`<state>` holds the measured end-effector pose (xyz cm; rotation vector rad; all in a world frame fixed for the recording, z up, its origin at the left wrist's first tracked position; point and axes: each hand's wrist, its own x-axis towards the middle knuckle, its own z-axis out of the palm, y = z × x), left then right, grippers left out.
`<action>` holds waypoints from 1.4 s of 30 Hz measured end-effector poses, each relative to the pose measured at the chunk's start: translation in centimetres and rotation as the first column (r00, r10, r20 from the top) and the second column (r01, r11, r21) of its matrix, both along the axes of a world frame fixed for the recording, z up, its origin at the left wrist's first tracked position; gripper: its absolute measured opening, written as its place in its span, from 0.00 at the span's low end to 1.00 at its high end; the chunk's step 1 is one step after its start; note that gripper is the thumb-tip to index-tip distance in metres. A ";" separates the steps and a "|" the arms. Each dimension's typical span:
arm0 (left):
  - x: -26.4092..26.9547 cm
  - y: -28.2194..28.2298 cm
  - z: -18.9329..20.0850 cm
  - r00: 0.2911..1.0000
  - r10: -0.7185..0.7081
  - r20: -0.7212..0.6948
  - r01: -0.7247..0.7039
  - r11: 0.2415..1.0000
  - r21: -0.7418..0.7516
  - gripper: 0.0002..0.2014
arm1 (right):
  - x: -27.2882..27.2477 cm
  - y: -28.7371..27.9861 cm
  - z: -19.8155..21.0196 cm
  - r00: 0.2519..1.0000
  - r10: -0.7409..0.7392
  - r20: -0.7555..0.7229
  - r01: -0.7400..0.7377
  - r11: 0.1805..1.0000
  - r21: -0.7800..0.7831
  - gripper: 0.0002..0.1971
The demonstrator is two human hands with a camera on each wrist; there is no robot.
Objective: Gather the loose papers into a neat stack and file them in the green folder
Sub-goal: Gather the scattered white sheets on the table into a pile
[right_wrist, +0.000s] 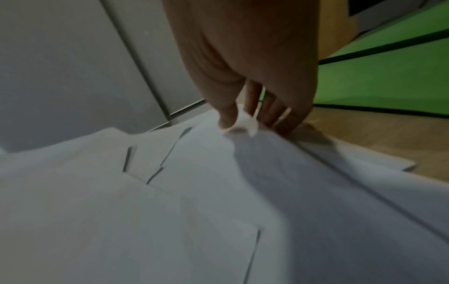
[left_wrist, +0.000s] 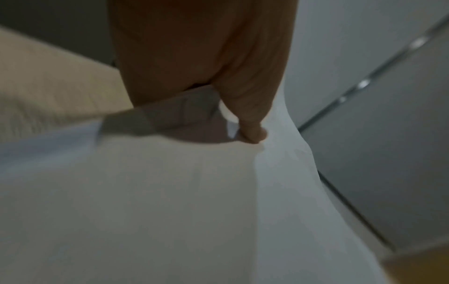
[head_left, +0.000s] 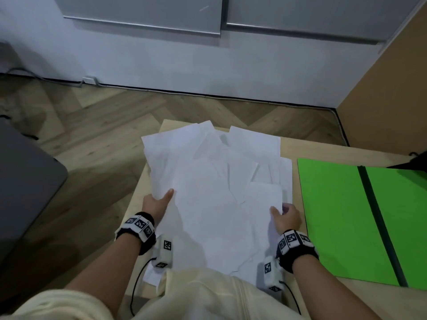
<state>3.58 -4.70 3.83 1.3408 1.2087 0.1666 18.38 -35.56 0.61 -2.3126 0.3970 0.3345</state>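
Several loose white papers point(head_left: 215, 192) lie fanned and overlapping on a light wooden table point(head_left: 298, 146). My left hand point(head_left: 157, 200) pinches the pile's left edge, thumb on top and fingers hidden beneath; in the left wrist view the thumb point(left_wrist: 252, 132) presses on the papers point(left_wrist: 170, 192). My right hand point(head_left: 285, 215) pinches the right edge of the papers point(right_wrist: 194, 192), thumb on top, fingers point(right_wrist: 274, 113) under the sheets. The green folder point(head_left: 351, 218) lies flat on the table just right of the pile, a black band running down it; it shows as a green folder point(right_wrist: 379, 80) in the right wrist view.
The table's left edge point(head_left: 136, 195) drops to a herringbone wood floor point(head_left: 92, 125). A dark grey surface point(head_left: 25, 181) sits at the left. A grey wall with cabinet panels point(head_left: 143, 17) stands behind, and a tan panel point(head_left: 388, 95) at the right. A black object point(head_left: 416, 162) touches the folder's far corner.
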 end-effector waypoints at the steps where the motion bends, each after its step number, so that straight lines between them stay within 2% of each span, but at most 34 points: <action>1: 0.0 0.1 0.3 1.000 -0.014 0.004 0.014 1.000 -0.007 0.27 | 0.2 -0.1 0.0 0.999 0.026 -0.028 -0.027 1.000 -0.017 0.27; 4: 0.4 -0.1 0.9 0.996 -0.085 0.013 0.086 0.993 -0.087 0.21 | 0.1 0.4 -0.4 0.992 0.089 -0.092 -0.089 0.996 0.006 0.31; 9: 0.6 -0.9 0.1 0.989 -0.148 0.001 0.147 0.977 -0.153 0.22 | -1.0 1.6 -0.6 0.970 0.199 -0.141 -0.177 0.972 0.156 0.19; 11: 0.7 -0.4 -0.1 0.976 -0.204 -0.072 0.197 0.975 -0.099 0.19 | -1.0 1.7 -0.6 0.964 0.235 -0.127 -0.204 0.953 0.222 0.18; 13: 0.6 0.9 -0.4 0.966 -0.228 -0.120 0.222 0.973 -0.065 0.21 | -0.6 1.4 -0.3 0.983 0.181 -0.046 -0.166 0.961 0.222 0.18; 15: 0.3 2.6 -1.1 0.958 -0.249 -0.144 0.241 0.968 -0.067 0.23 | -0.2 1.1 0.4 0.999 0.020 0.030 -0.026 0.981 0.192 0.17; 16: 0.2 3.4 -1.5 0.953 -0.260 -0.153 0.250 0.965 -0.084 0.23 | 0.0 1.0 0.6 0.998 -0.044 0.050 0.034 0.981 0.191 0.17; 17: 0.0 4.1 -2.0 0.949 -0.272 -0.159 0.255 0.960 -0.118 0.24 | 0.0 1.1 0.9 0.998 -0.045 0.036 0.038 0.982 0.184 0.15; 19: -0.1 4.0 -1.8 0.939 -0.311 -0.146 0.282 0.941 -0.187 0.25 | -0.2 1.7 1.0 0.994 0.089 -0.062 -0.078 0.985 0.155 0.15; 22: 0.3 2.8 -2.1 0.923 -0.373 -0.097 0.335 0.901 -0.276 0.31 | -0.8 3.7 1.0 0.952 0.245 -0.182 -0.212 0.960 0.184 0.21; 24: 0.8 1.9 -2.5 0.928 -0.360 -0.098 0.322 0.905 -0.277 0.35 | -1.4 5.0 1.1 0.917 0.326 -0.229 -0.271 0.931 0.244 0.26; 26: 1.4 1.2 -2.3 0.923 -0.345 -0.172 0.310 0.929 -0.201 0.30 | -1.5 5.6 0.7 0.898 0.369 -0.240 -0.293 0.907 0.301 0.28; 27: 1.5 1.0 -2.4 0.907 -0.346 -0.241 0.319 0.937 -0.143 0.28 | -1.4 5.7 0.9 0.905 0.344 -0.250 -0.258 0.912 0.320 0.29; 29: 1.9 0.9 -2.4 0.861 -0.370 -0.348 0.373 0.926 -0.061 0.27 | -0.4 5.5 0.4 0.945 0.201 -0.258 -0.120 0.947 0.297 0.32; 32: 2.1 0.6 -2.5 0.823 -0.390 -0.414 0.415 0.909 -0.030 0.26 | 2.0 4.9 0.0 0.963 -0.003 -0.268 0.095 0.939 0.330 0.33; 34: 2.1 0.5 -2.5 0.828 -0.386 -0.407 0.402 0.914 -0.049 0.25 | 3.1 4.9 0.5 0.943 -0.022 -0.333 0.177 0.878 0.444 0.23; 36: 1.9 0.7 -2.4 0.846 -0.382 -0.373 0.380 0.921 -0.081 0.25 | 3.6 5.2 1.0 0.939 0.005 -0.344 0.182 0.841 0.509 0.09; 39: 1.0 2.1 -3.4 0.877 -0.389 -0.282 0.363 0.921 -0.140 0.26 | 3.8 5.5 0.4 0.961 0.020 -0.276 0.131 0.847 0.515 0.06; 41: 0.2 2.8 -3.7 0.894 -0.385 -0.229 0.351 0.919 -0.178 0.27 | 3.6 5.3 0.3 0.963 -0.027 -0.267 0.166 0.843 0.512 0.05; 42: -0.1 2.9 -3.1 0.903 -0.368 -0.220 0.335 0.926 -0.173 0.24 | 3.6 5.0 0.3 0.961 -0.061 -0.270 0.195 0.842 0.502 0.07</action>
